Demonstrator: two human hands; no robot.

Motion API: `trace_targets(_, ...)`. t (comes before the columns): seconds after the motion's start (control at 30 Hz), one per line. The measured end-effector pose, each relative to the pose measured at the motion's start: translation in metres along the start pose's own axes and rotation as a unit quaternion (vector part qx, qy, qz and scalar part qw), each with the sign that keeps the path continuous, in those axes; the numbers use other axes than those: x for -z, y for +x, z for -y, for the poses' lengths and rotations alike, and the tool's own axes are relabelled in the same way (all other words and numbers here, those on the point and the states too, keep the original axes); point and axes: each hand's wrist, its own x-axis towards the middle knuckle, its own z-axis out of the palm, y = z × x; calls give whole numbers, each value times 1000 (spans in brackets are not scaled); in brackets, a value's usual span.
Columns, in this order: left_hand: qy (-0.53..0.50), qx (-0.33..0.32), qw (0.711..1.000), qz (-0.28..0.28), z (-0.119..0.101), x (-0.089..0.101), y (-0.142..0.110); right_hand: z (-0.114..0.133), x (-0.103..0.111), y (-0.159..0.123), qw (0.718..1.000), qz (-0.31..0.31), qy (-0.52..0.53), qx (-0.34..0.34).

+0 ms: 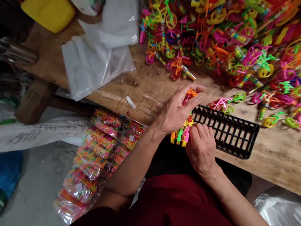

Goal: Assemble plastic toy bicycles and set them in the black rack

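A black slotted plastic rack (233,132) lies at the near edge of the wooden bench. Small plastic toy bicycles (181,135) in yellow, green, pink and orange stand packed at its left end. My left hand (178,110) is curled around the far part of this row, thumb and fingers on either side of the toys. Close against the row's near right side is my right hand (202,147), its fingers bent and closed; what they grip is hidden. One loose pink and green toy bicycle (222,103) rests just beyond the rack.
A big heap of colourful toy bicycles (220,38) covers the back right of the bench (144,88). Clear plastic bags (96,64) lie at the left, near a yellow container (48,5). Below, filled packs (91,157) sit in rows by the floor.
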Motion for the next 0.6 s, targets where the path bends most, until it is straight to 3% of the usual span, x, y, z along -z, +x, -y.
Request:
trace_targets(0.17, -37, 62, 997, 3, -13, -1, 1, -3, 0, -2, 997, 38, 68, -21)
trace_targets(0.3, -44, 108, 993, 9, -18, 2, 6, -43, 39, -4, 987, 21, 160, -23)
trace_targets(0.37, -36, 113, 993, 9, -19, 3, 7, -78, 68, -5, 989, -22, 125, -80)
trace_targets(0.47, -24, 115, 993, -2, -21, 3, 7, -130, 96, -1, 980, -85, -17, -179)
trace_targets(0.6, -21, 127, 992, -9, -23, 3, 6, -155, 85, 14, 955, -36, -139, -261)
